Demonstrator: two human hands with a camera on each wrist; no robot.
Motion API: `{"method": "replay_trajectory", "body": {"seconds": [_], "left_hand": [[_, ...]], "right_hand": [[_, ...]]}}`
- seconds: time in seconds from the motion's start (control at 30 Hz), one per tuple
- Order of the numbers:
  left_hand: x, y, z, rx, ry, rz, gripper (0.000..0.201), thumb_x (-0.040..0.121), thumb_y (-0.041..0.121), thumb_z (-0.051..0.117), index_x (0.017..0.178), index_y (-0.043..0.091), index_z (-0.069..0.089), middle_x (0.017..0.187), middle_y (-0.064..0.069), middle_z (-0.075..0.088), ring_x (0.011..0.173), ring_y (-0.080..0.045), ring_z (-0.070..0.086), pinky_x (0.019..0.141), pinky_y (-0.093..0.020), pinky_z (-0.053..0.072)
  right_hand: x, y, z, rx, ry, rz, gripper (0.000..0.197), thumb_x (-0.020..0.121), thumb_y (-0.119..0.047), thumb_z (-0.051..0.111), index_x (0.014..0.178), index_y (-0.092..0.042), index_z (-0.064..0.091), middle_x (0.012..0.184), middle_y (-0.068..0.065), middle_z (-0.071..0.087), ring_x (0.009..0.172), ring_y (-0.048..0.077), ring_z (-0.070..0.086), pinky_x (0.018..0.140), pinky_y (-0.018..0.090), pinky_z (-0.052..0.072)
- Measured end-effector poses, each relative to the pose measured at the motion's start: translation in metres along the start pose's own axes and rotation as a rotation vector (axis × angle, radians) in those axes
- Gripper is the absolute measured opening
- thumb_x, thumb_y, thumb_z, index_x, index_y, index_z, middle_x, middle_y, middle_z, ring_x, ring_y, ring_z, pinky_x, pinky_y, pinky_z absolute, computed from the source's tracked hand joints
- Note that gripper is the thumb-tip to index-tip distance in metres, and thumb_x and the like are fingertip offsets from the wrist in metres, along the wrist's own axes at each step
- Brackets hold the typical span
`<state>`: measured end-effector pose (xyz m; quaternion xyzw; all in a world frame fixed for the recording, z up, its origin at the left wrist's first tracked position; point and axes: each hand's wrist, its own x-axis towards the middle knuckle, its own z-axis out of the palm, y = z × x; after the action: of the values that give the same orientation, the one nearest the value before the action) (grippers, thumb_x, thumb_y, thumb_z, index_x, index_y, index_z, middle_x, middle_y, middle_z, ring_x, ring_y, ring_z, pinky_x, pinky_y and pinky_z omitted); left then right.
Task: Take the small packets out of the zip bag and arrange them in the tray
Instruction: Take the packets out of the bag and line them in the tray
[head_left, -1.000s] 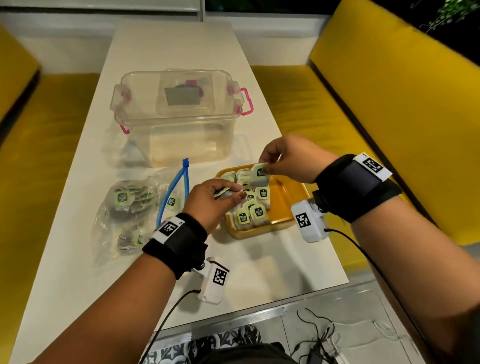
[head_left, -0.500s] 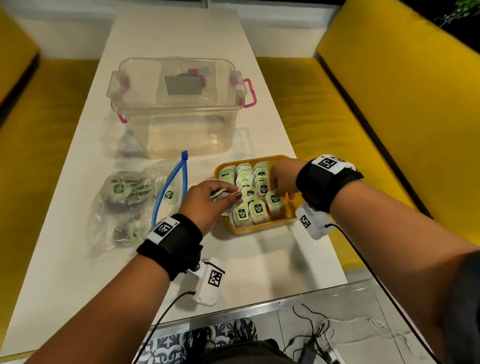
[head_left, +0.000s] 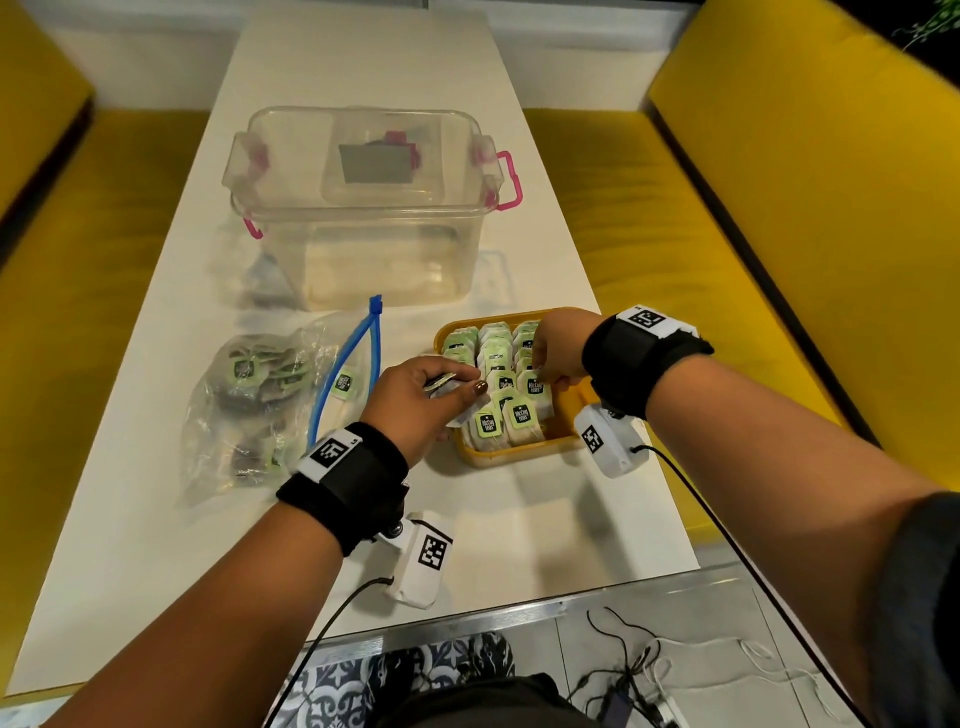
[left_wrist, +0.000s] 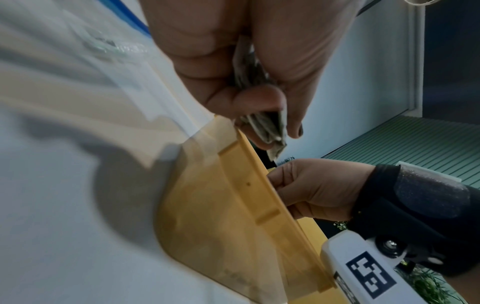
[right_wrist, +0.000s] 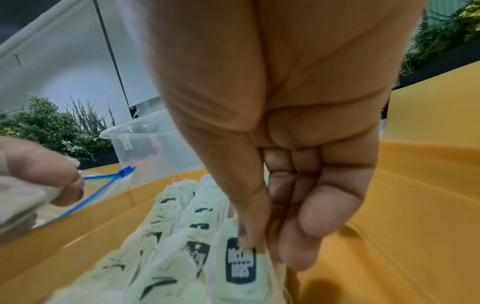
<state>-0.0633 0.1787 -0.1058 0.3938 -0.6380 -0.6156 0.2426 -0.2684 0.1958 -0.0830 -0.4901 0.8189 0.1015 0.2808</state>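
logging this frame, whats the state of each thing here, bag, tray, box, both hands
zip bag: open at its blue zipper, lying flat, packets inside
tray: on the table, partly filled with rows of packets
clear box: lid on
left hand: holds a small stack of packets beside the tray
right hand: pinches a packet in the tray

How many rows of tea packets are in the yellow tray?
3: a left row by the left hand, a middle row, and a right row partly hidden under the right hand.
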Motion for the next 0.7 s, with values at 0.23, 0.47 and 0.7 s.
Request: {"method": "replay_trajectory", "body": {"seconds": [0.23, 0.47, 0.7], "left_hand": [[-0.001, 0.001, -0.006, -0.017, -0.013, -0.007, 0.020, 0.089, 0.005, 0.058, 0.094, 0.019, 0.071, 0.103, 0.006, 0.066, 0.071, -0.002, 0.060, 0.047, -0.019, 0.047], [-0.006, 0.014, -0.010, -0.261, -0.028, -0.082, 0.029, 0.101, 0.009, 0.034, 0.099, 0.017, 0.062, 0.094, 0.002, 0.067, 0.072, -0.015, 0.064, 0.051, -0.023, 0.047], [0.000, 0.017, -0.017, -0.422, 0.010, -0.139, 0.029, 0.100, 0.015, 0.035, 0.108, 0.012, 0.062, 0.091, -0.009, 0.067, 0.071, -0.017, 0.063, 0.052, -0.024, 0.049]], "right_hand": [[-0.020, -0.003, -0.016, 0.004, 0.124, 0.006, 0.019, 0.088, -0.015, 0.063, 0.102, -0.004, 0.069, 0.089, 0.008, 0.071, 0.074, 0.018, 0.068, 0.063, 0.026, 0.056], [-0.068, -0.027, -0.022, 0.397, 0.191, -0.287, 0.017, 0.087, -0.028, 0.066, 0.092, -0.012, 0.069, 0.080, 0.002, 0.071, 0.068, 0.014, 0.068, 0.061, 0.027, 0.056], [-0.086, -0.058, -0.005, 0.111, 0.369, -0.539, 0.031, 0.073, -0.041, 0.078, 0.096, -0.023, 0.068, 0.092, -0.005, 0.059, 0.077, 0.010, 0.053, 0.061, 0.015, 0.039]]}}
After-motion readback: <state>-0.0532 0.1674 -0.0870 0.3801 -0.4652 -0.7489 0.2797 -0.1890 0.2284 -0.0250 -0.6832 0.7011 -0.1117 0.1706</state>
